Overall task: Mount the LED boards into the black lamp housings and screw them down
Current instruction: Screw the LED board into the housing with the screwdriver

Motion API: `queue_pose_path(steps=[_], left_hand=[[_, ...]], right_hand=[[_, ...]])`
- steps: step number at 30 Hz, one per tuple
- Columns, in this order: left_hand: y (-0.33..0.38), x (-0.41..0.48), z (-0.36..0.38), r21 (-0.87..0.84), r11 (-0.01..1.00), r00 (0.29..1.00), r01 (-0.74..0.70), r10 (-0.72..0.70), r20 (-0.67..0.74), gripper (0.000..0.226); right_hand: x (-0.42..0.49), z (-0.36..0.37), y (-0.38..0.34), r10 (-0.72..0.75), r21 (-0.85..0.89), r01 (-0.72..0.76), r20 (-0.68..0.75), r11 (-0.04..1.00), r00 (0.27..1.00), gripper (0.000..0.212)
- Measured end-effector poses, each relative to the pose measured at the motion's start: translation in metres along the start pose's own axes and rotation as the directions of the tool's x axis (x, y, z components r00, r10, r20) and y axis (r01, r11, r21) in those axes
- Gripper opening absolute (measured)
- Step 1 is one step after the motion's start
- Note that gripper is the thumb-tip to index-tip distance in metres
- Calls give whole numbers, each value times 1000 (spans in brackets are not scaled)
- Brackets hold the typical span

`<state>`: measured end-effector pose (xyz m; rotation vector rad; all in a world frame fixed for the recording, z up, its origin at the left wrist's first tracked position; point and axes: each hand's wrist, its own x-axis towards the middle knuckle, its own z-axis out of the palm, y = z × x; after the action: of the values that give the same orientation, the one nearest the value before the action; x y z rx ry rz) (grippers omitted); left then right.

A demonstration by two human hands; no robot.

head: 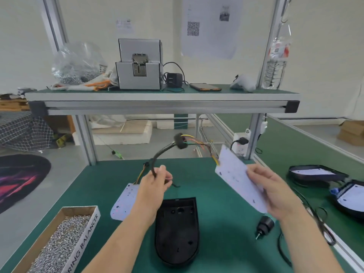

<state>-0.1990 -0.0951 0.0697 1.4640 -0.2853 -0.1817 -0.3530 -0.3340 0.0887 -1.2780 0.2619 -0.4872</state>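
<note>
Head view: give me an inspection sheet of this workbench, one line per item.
Surface: green mat covers the bench.
Job's things: empty black lamp housing front centre; LED board held above the mat; second LED board flat to the housing's left; box of screws front left; electric screwdriver lying to the housing's right; housings with boards inside far right.
Clutter: phone, bag of screws, water bottle on the shelf.
Hands: left hand pinches the black cable; right hand grips the LED board.
Cables: coloured wires run from cable to held board; loose black cord front right.
Surroundings: screw feeder on shelf; power socket on post.
</note>
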Motion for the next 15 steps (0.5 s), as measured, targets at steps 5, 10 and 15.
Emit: queue_pose_path(steps=[5, 10, 15], left_hand=[[17, -18, -1, -85, 992, 995, -95, 94, -14, 15], [13, -47, 15, 98, 920, 921, -380, 366, 134, 32], [-18, -71, 32, 270, 571, 631, -775, 680, 374, 30]], right_hand=[[15, -3, 76, 16, -548, -103, -162, 830, 987, 15], [24, 1, 112, 61, -750, -111, -93, 652, 994, 16], [34, 27, 88, 50, -481, -83, -81, 873, 995, 22]])
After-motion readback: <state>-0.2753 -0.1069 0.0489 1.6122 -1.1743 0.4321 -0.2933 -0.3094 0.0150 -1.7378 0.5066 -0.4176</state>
